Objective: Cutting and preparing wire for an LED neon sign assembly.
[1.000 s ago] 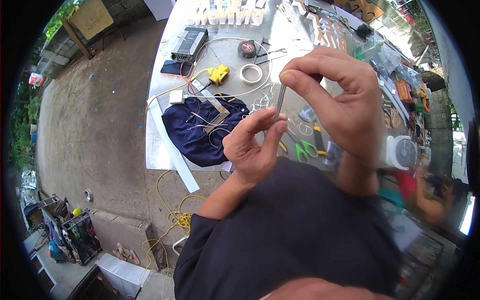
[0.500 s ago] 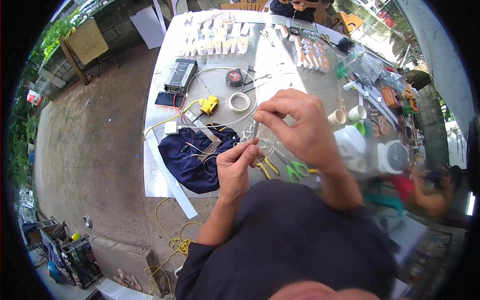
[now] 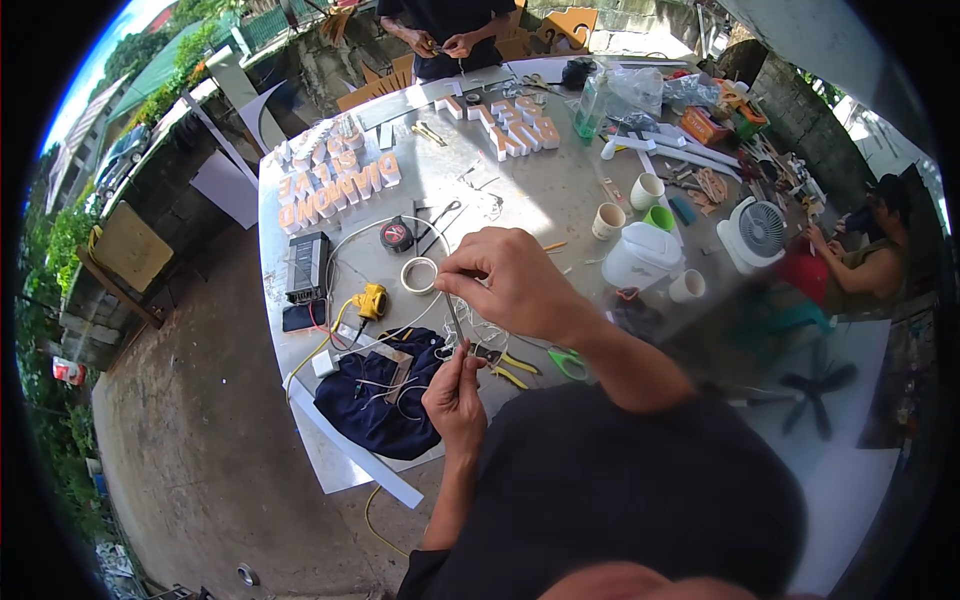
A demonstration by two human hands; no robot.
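A thin grey strip (image 3: 455,318) runs at a slant between my two hands; its exact kind is too small to make out. My left hand (image 3: 457,405) pinches the lower end between thumb and fingers. Higher up, my right hand (image 3: 520,280) grips the other end with thumb and fingertips. Below and behind the strip lies a tangle of thin white wire (image 3: 490,335). Pliers with yellow handles (image 3: 515,370) and green-handled scissors (image 3: 568,363) rest close by on the metal table. A dark blue cloth (image 3: 365,415) lies left of my left hand, with wires on it.
A tape roll (image 3: 419,275), tape measure (image 3: 396,235), yellow socket (image 3: 371,300) and black power unit (image 3: 307,265) sit on the left. Block letters (image 3: 335,190) stand farther back. Cups (image 3: 608,221), a white container (image 3: 645,258) and a fan (image 3: 753,235) are right. Two other people work nearby.
The view has tilted upward and turned, showing more of the far side. My hands are slightly farther apart, with more of the strip showing between them. Both still hold it.
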